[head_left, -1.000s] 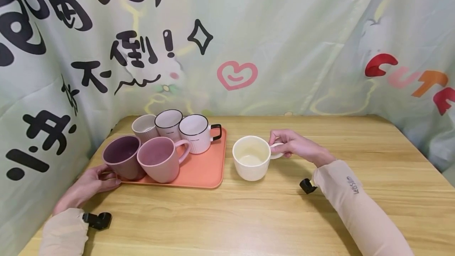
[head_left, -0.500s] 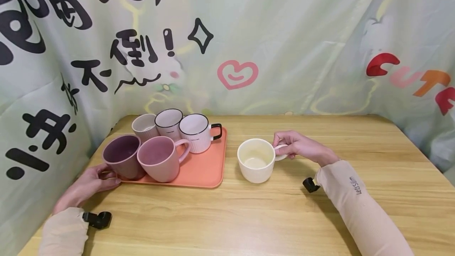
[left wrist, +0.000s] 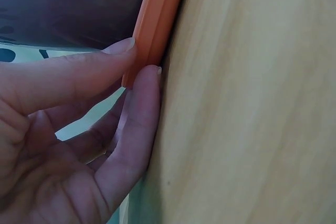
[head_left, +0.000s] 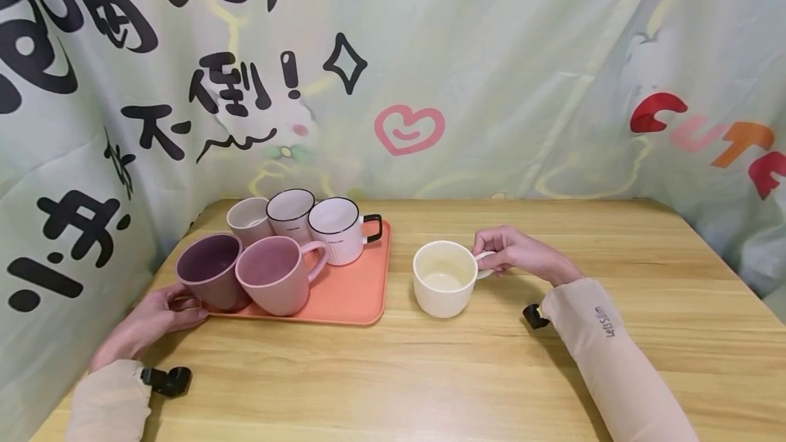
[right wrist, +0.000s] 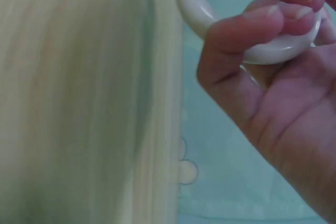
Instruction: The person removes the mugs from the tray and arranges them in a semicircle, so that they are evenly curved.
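My right hand (head_left: 518, 254) grips the handle (head_left: 485, 263) of a cream mug (head_left: 443, 300), which is upright to the right of the tray. In the right wrist view, several fingers curl through the white loop of that handle (right wrist: 273, 53). On the left, my left hand (head_left: 150, 318) pinches the near left corner of a coral tray (head_left: 350, 295); the left wrist view shows thumb and finger on either side of its orange rim (left wrist: 157, 19). A dark purple mug (head_left: 215, 292) stands on the tray right by that hand, with a pink mug (head_left: 276, 295) beside it.
Behind them on the tray are two white mugs with black rims, one at the right (head_left: 338, 244) and one in the middle (head_left: 292, 226), plus a pale ribbed cup (head_left: 250, 232). A printed curtain (head_left: 503, 87) hangs along the back of the wooden table (head_left: 393, 380).
My right hand has moved the cream mug a little to the right and nearer, away from the tray. The left hand and the tray stay where they were.
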Available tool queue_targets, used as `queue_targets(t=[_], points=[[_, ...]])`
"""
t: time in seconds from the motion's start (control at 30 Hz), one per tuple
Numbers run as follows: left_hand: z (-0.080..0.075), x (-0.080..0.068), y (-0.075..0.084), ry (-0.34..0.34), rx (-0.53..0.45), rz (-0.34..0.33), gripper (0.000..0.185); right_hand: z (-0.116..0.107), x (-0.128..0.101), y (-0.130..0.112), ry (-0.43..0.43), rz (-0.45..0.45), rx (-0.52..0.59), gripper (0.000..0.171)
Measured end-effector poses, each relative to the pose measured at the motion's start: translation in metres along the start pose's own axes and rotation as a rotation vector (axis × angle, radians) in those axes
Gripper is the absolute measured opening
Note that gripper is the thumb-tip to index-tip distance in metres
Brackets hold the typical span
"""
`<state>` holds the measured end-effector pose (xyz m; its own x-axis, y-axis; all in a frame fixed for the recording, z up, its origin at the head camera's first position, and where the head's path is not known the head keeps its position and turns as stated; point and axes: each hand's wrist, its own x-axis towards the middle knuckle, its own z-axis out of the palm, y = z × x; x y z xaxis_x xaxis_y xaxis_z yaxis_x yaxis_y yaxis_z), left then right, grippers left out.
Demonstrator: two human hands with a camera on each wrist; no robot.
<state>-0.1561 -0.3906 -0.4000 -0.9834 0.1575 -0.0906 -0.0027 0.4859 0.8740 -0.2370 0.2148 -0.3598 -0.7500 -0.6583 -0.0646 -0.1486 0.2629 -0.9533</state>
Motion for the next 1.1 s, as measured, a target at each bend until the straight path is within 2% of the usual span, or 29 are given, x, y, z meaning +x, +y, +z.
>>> queue_targets(t=[0.27,0.43,0.7,1.1], points=[[-0.002,-0.001,-0.003,0.011,0.094,0.045,0.044,0.004,0.002,0.004,0.033,-0.011,0.025,0.012],[-0.002,-0.002,-0.003,0.006,0.091,0.039,0.045,0.007,0.002,0.004,0.056,-0.032,-0.007,0.011],[0.0,0.0,-0.002,0.007,0.095,0.032,0.043,0.005,0.002,0.003,0.166,-0.014,-0.059,0.008],[0.0,0.0,-0.003,-0.006,0.096,0.043,0.044,-0.009,-0.003,0.009,0.11,-0.064,-0.06,0.016]])
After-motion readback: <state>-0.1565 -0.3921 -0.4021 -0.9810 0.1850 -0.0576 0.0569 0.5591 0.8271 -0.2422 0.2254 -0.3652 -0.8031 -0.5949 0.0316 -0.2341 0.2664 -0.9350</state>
